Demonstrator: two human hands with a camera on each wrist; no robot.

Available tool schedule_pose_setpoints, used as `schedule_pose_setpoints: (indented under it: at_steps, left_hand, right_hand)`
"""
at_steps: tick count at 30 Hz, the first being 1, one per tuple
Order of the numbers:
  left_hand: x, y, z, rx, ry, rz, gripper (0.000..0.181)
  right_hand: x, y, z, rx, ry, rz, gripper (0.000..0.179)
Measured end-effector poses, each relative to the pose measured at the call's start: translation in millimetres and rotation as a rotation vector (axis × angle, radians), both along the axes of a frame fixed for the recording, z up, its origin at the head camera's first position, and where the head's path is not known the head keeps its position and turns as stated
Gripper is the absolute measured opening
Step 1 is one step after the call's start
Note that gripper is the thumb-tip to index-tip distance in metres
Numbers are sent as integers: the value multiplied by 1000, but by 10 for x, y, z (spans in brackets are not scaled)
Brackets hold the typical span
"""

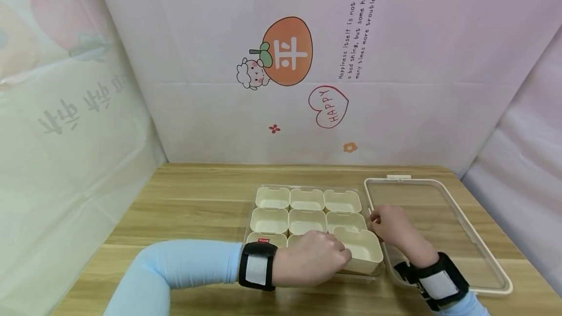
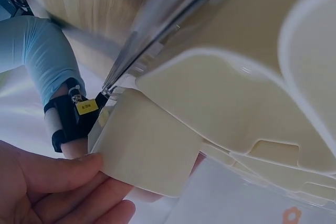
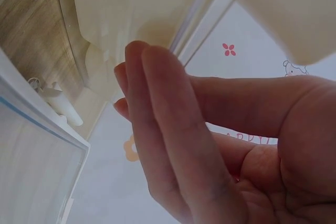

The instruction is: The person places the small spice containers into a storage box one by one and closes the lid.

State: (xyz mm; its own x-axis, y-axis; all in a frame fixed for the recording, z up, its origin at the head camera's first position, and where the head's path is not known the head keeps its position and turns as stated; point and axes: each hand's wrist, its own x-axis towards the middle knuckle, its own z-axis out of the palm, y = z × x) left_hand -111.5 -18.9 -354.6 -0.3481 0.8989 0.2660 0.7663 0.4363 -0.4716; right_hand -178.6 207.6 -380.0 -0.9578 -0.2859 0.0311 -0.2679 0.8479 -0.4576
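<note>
My left hand (image 1: 312, 259) pinches a small cream bin (image 1: 360, 247) at the front right corner of a clear plastic box (image 1: 371, 271). The bin stands higher than its neighbours and tilts a little. In the left wrist view, my thumb lies on one side of the bin wall (image 2: 149, 142), with the fingers curled below. My right hand (image 1: 392, 230) is at the box's right side, thumb and fingertips right at its rim (image 3: 202, 19). The thumb tip is hidden behind the fingers. Other cream bins (image 1: 307, 221) fill the box in rows.
Right of the box lies a clear lid with a white frame (image 1: 476, 238), under my right forearm. The wooden table (image 1: 193, 204) extends to the left. A printed white cloth (image 1: 210, 111) hangs behind the table, with more cloth at both sides.
</note>
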Motion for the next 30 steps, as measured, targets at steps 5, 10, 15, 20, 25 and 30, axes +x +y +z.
schedule_pose_setpoints:
  at_steps: [5, 10, 15, 20, 25, 30]
  left_hand:
    - [8, 45, -12, -24, -37, 1, 18]
    - [-1, 92, -8, -37, -75, 20, 19]
    - [-22, 139, 7, -61, -128, 31, 25]
    - [-13, 202, 13, -102, -139, 44, 25]
    - [13, 237, 7, -146, -139, 54, 23]
    - [19, 251, -7, -153, -128, 45, 22]
  right_hand:
    - [5, 0, -6, 12, 5, -6, 11]
    - [1, 4, -11, 2, 4, -6, 11]
    - [-4, 5, -5, 13, 19, -7, 11]
    - [-1, 1, -9, 17, 6, -9, 11]
    - [-8, 0, -16, 31, 17, -7, 9]
    - [-9, 4, -21, 0, 1, -9, 9]
